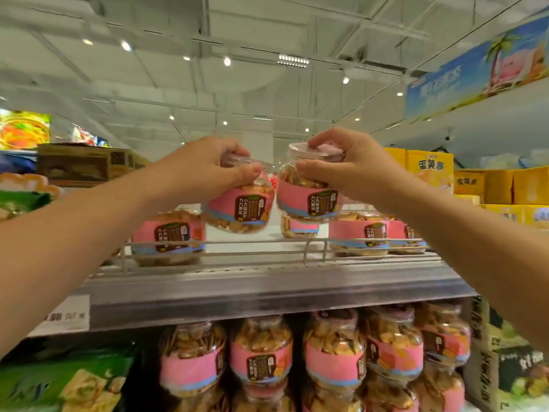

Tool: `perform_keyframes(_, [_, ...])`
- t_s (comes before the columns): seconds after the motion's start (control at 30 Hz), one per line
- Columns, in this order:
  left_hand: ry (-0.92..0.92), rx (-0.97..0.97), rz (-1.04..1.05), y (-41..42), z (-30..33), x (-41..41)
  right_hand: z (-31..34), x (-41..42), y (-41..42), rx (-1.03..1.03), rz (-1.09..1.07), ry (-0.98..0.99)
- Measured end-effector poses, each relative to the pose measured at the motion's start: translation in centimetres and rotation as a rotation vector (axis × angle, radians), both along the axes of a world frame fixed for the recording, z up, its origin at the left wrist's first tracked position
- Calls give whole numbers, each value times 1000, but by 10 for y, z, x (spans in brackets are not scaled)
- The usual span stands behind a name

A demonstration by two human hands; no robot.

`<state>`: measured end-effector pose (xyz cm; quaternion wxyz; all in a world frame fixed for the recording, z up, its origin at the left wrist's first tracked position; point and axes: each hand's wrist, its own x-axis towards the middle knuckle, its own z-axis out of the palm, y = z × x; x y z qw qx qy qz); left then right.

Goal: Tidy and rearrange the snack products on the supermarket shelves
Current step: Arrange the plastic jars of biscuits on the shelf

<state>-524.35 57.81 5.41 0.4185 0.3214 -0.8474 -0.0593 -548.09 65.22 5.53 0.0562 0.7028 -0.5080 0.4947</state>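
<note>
Two jars are up in the air, one in each hand, just above the top shelf [267,288]. The left hand [205,165] grips the lid of the left jar [240,203] from above, fingers curled round the rim. The right hand [353,165] grips the lid of the right jar [309,194] the same way, thumb in front and fingers over the top.

Each jar hangs under its hand, at about 6 o'clock from the knuckles. The left jar tips, with its bottom swung toward 7 o'clock. The right jar hangs almost straight up and down. The two jars are just beside each other in the middle, and I cannot tell if they touch.

Right below them, at 6 o'clock, the shelf shows a bare white gap behind the wire rail [297,242]. A standing jar [169,237] sits at 8 o'clock from the gap. Two more jars [359,233] sit at 4 o'clock, and a small one [298,227] hides right under the right jar. Both hands are about as near to the gap as each other. I think the jars need to go straight down, and the tipped one should be set upright first.

The jars are clear plastic, round and fat, full of small brown square crackers. Each has a pink label with a blue stripe and a dark patch with writing. The lids are clear. More of the same jars [332,355] fill the shelf below.
</note>
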Motion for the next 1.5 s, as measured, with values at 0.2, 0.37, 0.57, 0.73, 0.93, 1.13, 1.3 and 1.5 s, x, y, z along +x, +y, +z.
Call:
perform_keyframes(0.2, [-231,-92,210,3,-10,-12,-13,-8,-17,-28,-136,256])
perform_keyframes(0.37, [-344,-15,275,2,-12,-16,-24,-12,-32,-12,-96,261])
perform_keyframes(0.57, [-512,-33,371,8,1,-13,-36,-12,-44,-85,-193,451])
perform_keyframes(0.73, [-511,39,271,11,-9,-20,-41,-14,-44,-100,-205,483])
perform_keyframes(0.93, [-552,-123,336,8,-23,-30,-48,-11,-40,-174,-249,496])
perform_keyframes(1.13, [-539,-135,347,11,-28,-30,-49,-8,-37,-167,-249,476])
perform_keyframes(1.3, [-511,-148,365,10,-33,-29,-49,-7,-37,-164,-292,517])
perform_keyframes(1.5, [-336,-227,303,20,-40,-20,-50,-6,-35,-214,-334,576])
